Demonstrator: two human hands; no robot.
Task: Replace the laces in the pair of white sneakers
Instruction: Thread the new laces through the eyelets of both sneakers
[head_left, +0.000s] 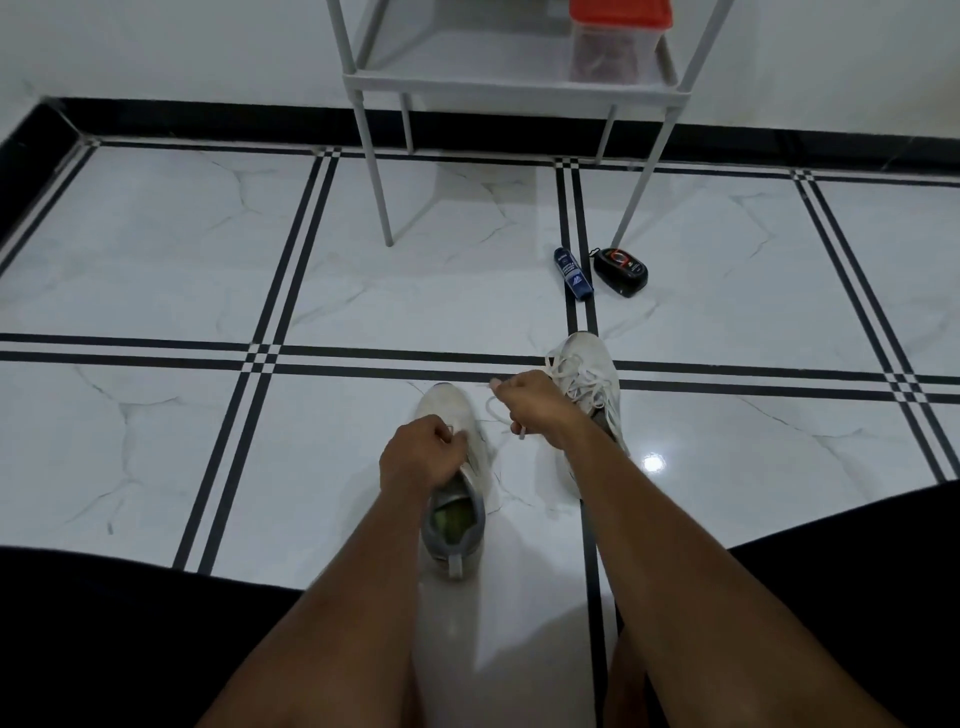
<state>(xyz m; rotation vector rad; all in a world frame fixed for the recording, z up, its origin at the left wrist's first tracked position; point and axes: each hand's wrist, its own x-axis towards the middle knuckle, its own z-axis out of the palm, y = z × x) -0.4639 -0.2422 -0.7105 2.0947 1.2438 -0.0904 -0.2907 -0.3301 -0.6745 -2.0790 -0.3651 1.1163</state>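
Glossy white marble-look floor tiles (156, 249), veined grey and ruled with double black lines, under both hands. Left hand (422, 451) curled over the tongue area of the near white sneaker (451, 410), fingers bent onto the upper, seemingly pinching a bit of lace, though too small to tell for sure. Soft rounded toe beyond the knuckles, grey padded collar and greenish insole just behind the wrist, heel tab nearest the body. Right hand (530, 410) up and just to the right of the left, the two hands apart, fist closed round a flat white shoelace (493, 408); one loop slack toward the left hand, a stiff tip poking out below the fist. Second white sneaker (587, 374) directly behind the right hand and partly hidden by the forearm, still threaded with criss-crossed white laces, toe pointing away. Farther out beyond the right hand, a slim dark blue spray can (573, 273) lying on its side, just beside a squat black oval shoe-polish sponge case (621, 270) with a red-ringed lid. Beyond those, thin grey metal legs of a tray shelf (509, 83), a clear plastic tub (613, 52) with an orange-red lid on it.
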